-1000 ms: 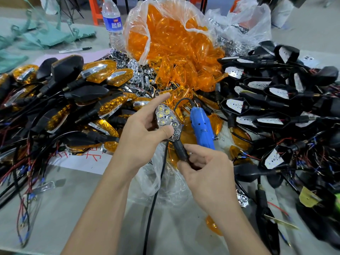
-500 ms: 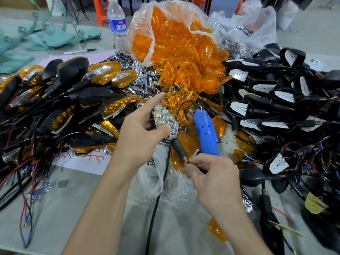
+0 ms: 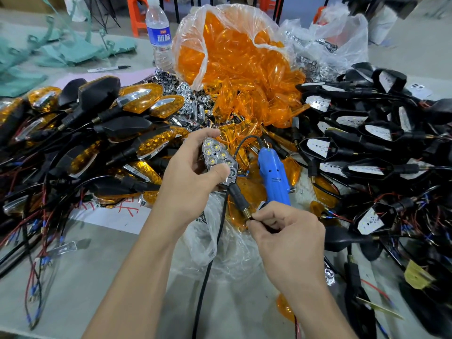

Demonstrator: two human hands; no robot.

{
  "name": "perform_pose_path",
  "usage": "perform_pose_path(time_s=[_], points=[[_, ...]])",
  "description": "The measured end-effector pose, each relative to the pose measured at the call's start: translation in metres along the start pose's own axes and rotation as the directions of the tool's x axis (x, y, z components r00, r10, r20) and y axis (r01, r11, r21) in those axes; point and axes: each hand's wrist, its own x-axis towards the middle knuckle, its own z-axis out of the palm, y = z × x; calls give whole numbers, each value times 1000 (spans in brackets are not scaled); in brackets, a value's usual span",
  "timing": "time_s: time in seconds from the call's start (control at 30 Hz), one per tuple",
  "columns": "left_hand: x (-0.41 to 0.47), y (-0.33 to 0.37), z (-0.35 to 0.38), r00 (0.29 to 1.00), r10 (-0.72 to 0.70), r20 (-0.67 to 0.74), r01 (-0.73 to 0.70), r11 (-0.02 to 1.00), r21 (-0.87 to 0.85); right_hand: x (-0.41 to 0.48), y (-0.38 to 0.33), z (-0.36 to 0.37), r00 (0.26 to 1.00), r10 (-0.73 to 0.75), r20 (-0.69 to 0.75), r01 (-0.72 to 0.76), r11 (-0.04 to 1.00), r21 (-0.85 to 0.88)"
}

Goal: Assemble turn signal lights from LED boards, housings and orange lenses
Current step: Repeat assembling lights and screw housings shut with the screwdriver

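Gripping the lensless housing (image 3: pixel 219 162) in our left hand (image 3: pixel 190 177) over mid-bench, we pinched its stem (image 3: pixel 238 200) end with our right hand (image 3: pixel 288 236); long axis ran far-left to near-right. Loose orange lenses (image 3: pixel 244 69) lay just beyond, nearer the left.

The clear plastic water bottle (image 3: pixel 158 47) at the back of the table carries a blue label with two large white Chinese characters, but they are too blurred to read with certainty. On the white paper sheet (image 3: pixel 107 216) under the piles there are red handwritten strokes, mostly covered and not legible.
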Motion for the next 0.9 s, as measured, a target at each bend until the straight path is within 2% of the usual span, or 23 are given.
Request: perform_pose_path(time_s=[0.2, 0.37, 0.43, 0.5, 0.57, 0.6, 0.67, 0.73, 0.9], points=[[4, 8, -2, 997, 47, 60, -46, 999, -24, -3, 5, 3, 992, -116, -47, 112, 991, -73], [8, 8, -3, 996, 52, 77, -52, 999, 9, -5, 6, 4, 986, -151, -68, 144, 984, -103], [7, 7, -2, 994, 67, 89, -68, 998, 10, 0, 7, 1, 998, -41, 42, 45, 994, -98], [4, 6, 1, 993, 79, 90, -79, 997, -7, 10, 6, -5, 965, 107, 240, -90, 993, -79], [2, 4, 2, 995, 67, 74, -64, 997, -39, 17, 2, -10, 913, 150, 380, -159, 987, -7], [0, 4, 3, 996, 54, 72, -50, 997, -64, 20, -1, -10, 909, 141, 392, -183, 981, 72], [-3, 5, 5, 996, 29, 83, -19, 994, -111, 26, -4, -7, 937, 129, 324, -218, 941, 258], [-6, 6, 10, 994, -2, 106, 17, 989, -145, 31, -10, 2, 959, 97, 266, -186, 923, 337], [-10, 11, 15, 995, -44, 95, 62, 979, -196, 37, -23, 14, 947, 79, 310, -251, 784, 568]])
